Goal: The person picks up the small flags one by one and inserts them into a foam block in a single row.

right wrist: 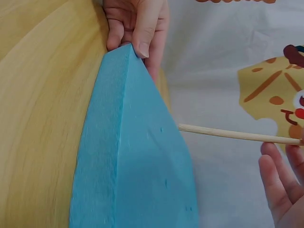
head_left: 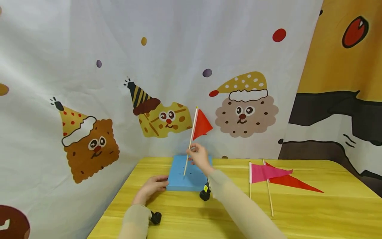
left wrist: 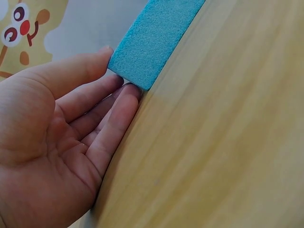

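right grip (head_left: 199,156) pinched the flag stick (head_left: 186,162), slanting down toward the blue block (head_left: 175,171) — left grip (head_left: 151,187) pinched its near-left corner.

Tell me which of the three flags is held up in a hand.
The shorter red flag, pinched by its stick in the right hand, over the blue block; the pink flag and the longer red flag lie on the table.
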`<act>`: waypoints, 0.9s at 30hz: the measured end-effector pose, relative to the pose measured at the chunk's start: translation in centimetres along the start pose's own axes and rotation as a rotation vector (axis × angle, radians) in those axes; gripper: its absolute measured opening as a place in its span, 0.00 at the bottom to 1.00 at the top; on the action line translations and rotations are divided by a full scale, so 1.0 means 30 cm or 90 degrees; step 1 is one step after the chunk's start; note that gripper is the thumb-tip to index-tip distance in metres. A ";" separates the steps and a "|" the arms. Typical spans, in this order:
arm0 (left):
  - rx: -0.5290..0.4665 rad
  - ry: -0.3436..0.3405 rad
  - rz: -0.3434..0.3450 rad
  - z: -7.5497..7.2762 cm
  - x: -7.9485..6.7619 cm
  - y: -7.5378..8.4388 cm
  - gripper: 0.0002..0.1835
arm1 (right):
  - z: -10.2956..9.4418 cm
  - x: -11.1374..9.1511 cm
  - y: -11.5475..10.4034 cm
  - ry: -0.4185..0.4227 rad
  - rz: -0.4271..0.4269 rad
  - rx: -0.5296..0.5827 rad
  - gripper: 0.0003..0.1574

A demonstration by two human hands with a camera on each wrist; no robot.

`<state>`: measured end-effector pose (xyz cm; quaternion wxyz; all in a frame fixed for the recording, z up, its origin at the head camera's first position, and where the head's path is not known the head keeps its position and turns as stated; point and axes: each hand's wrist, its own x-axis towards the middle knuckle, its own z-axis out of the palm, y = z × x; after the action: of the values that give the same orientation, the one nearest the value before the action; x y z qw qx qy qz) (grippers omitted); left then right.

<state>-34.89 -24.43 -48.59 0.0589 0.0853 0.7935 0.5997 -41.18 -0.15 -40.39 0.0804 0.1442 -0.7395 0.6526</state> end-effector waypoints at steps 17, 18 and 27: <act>-0.004 0.020 -0.025 0.011 0.020 0.005 0.28 | 0.074 0.023 0.031 0.042 -0.036 -0.053 0.09; -0.004 0.020 -0.024 0.011 0.020 0.004 0.28 | 0.076 0.023 0.031 0.040 -0.038 -0.059 0.10; -0.003 0.025 -0.028 0.011 0.016 -0.003 0.28 | 0.099 0.017 0.056 0.023 -0.043 -0.075 0.10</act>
<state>-35.30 -24.05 -48.77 0.0562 0.0560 0.7947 0.6018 -42.00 -2.96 -42.23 0.1240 0.1525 -0.7700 0.6070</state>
